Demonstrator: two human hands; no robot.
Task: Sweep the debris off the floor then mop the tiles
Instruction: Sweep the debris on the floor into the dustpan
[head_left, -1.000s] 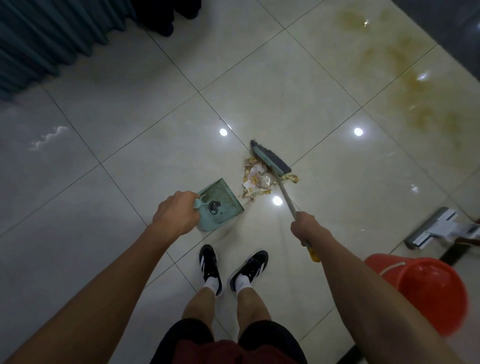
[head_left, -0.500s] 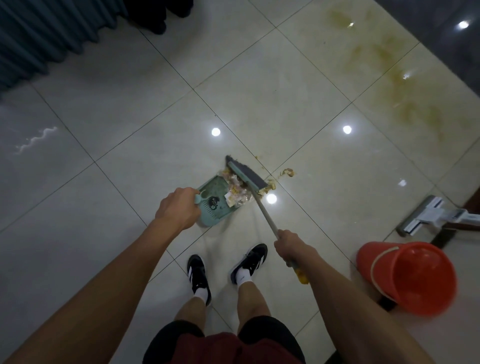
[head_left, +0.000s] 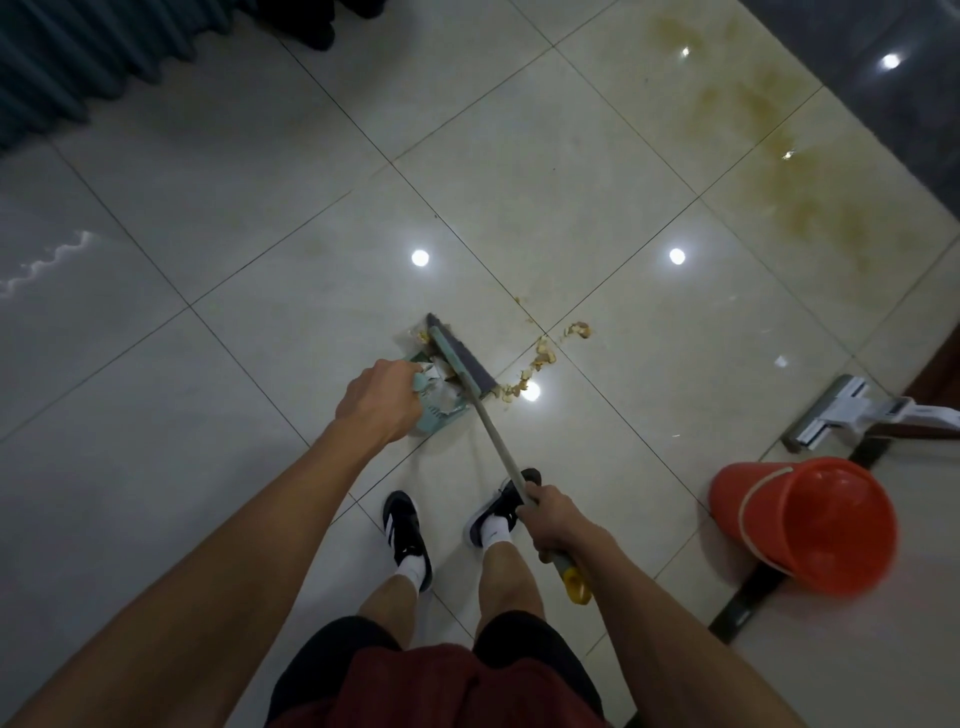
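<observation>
Since a second ago you have drawn the broom (head_left: 460, 364) in toward your feet, and most of the debris has gone from the tile into the dustpan (head_left: 441, 410). Your left hand (head_left: 379, 400) is curled tight around the dustpan's handle, holding it tipped on the floor. Your right hand (head_left: 553, 522) grips the broom's shaft near its yellow end, the head resting on the pan's mouth. One trail of crumbs (head_left: 540, 361) lies just right of the broom. One orange bucket (head_left: 810, 525) and one mop (head_left: 841, 415) sit well apart at right.
</observation>
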